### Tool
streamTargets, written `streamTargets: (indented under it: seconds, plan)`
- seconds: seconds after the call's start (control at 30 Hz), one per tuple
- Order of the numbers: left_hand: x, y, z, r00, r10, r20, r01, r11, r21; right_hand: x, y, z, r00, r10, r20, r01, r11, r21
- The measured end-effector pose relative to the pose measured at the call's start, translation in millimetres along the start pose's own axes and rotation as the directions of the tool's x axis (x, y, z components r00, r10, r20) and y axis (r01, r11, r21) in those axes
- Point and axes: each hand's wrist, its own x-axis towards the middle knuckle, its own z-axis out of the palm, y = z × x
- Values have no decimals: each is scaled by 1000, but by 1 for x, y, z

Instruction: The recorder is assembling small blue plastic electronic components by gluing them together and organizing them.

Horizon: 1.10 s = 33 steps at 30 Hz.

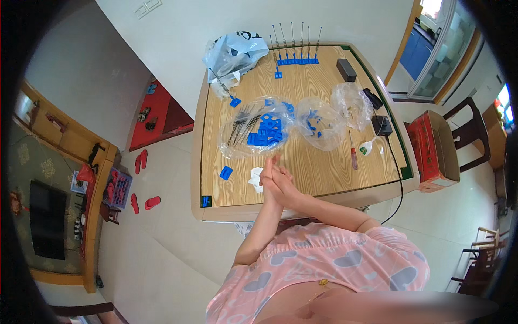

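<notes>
My left hand (266, 177) and my right hand (284, 190) are pressed together over the table's near edge, the right lying across the left. Their fingers look stretched out, partly hiding one another, and no object shows between them. A crumpled white tissue (255, 180) lies beside my left hand. Just beyond the fingers is a clear plastic bag (226, 147) with flat blue plastic parts (268, 131) and dark springy rods (244, 128). One blue piece (226, 173) rests alone to the left.
Upright spring rods on blue bases (298, 61) stand in a row at the back, near a light-blue bag (235, 53). Rightward are two clear bags (321, 135), (350, 105), a screwdriver (354, 154), a dark block (346, 70) and a black adapter (382, 125) with a cord.
</notes>
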Motion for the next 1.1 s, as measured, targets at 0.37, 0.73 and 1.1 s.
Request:
streamTargets:
  seconds: [0.37, 0.73, 1.1]
  plan:
    - [-8, -1, 18, 336, 555, 761, -611, -486, 625, 7, 27, -29, 878, 462, -123, -279, 705, 652]
    - [45, 50, 20, 546, 127, 828, -655, -551, 517, -3, 68, -112, 913, -220, -344, -39, 792, -610]
    - [166, 66, 21, 713, 352, 606, -263, -668, 696, -9, 85, -126, 832, -147, -535, -84, 920, -383]
